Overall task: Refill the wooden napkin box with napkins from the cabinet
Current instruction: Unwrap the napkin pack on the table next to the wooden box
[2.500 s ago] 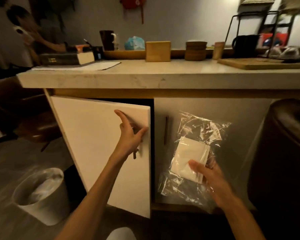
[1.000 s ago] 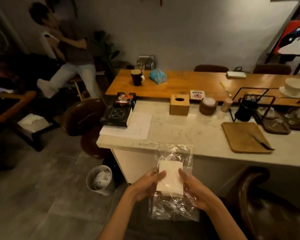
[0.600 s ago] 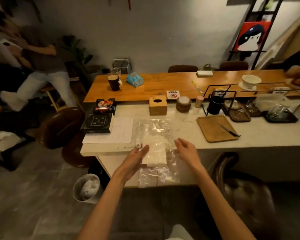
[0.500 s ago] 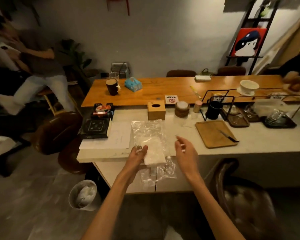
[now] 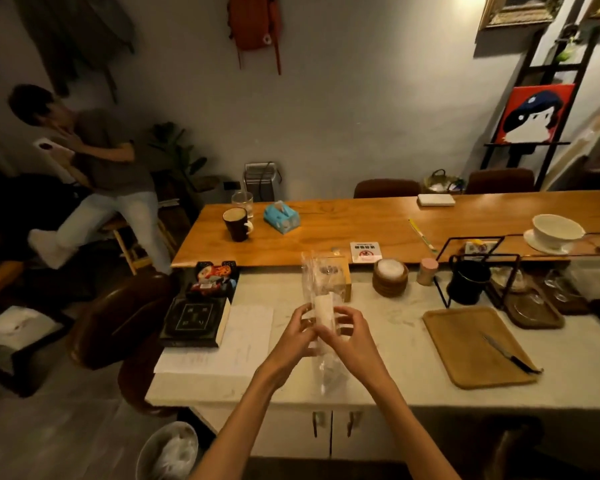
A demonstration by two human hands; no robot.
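Above the white marble counter (image 5: 378, 372) I hold a clear plastic bag (image 5: 321, 282) upright with a white stack of napkins (image 5: 323, 306) inside it. My left hand (image 5: 293, 336) grips the bag from the left and my right hand (image 5: 349, 336) grips it from the right, both at the napkin stack. The wooden napkin box (image 5: 346, 284) stands on the counter just behind the bag and is mostly hidden by it. Below the counter edge the cabinet doors (image 5: 331, 429) are closed.
A wooden tray (image 5: 465, 344) with a knife (image 5: 506, 353) lies to the right. A black book (image 5: 193, 320) and a paper sheet (image 5: 229, 344) lie to the left. Coasters (image 5: 390, 277), a black pitcher (image 5: 468, 280), a waste bin (image 5: 168, 452), a brown chair (image 5: 118, 317) and a seated person (image 5: 94, 168) are around.
I closed the cabinet door, stood up and brought the bag over the counter. The bag has been lifted from lying flat to upright, and my right hand has taken hold of it again.
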